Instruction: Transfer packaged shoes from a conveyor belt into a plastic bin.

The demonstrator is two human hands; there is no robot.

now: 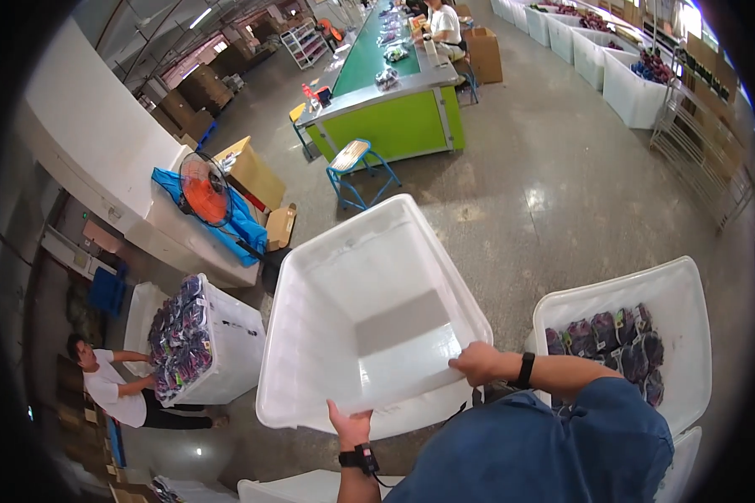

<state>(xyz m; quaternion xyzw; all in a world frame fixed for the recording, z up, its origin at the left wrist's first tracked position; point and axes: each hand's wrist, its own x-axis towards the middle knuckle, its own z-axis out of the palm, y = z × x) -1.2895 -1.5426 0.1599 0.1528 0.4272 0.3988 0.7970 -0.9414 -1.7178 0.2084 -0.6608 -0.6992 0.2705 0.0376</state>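
Note:
A large, empty white plastic bin [310, 302] stands tilted in front of me, its inside facing up toward me. My right hand [478, 363] is closed over its near right rim. At the near left of the same rim my left hand [352, 423] grips with the thumb on the inner side; some of its fingers are hidden behind the edge. More white plastic shows below the near rim, and I cannot tell if it is a second bin. Close on my right sits another white bin [688, 335] with bagged dark purple items [608, 335] in it.
At left, a person [113, 386] holds a white bin [235, 335] full of bagged purple items. Ahead are a blue-legged stool [352, 159], a green worktable [386, 126] and an orange fan [204, 191] by a pillar. White bins [633, 92] and a metal rack [696, 159] line the right.

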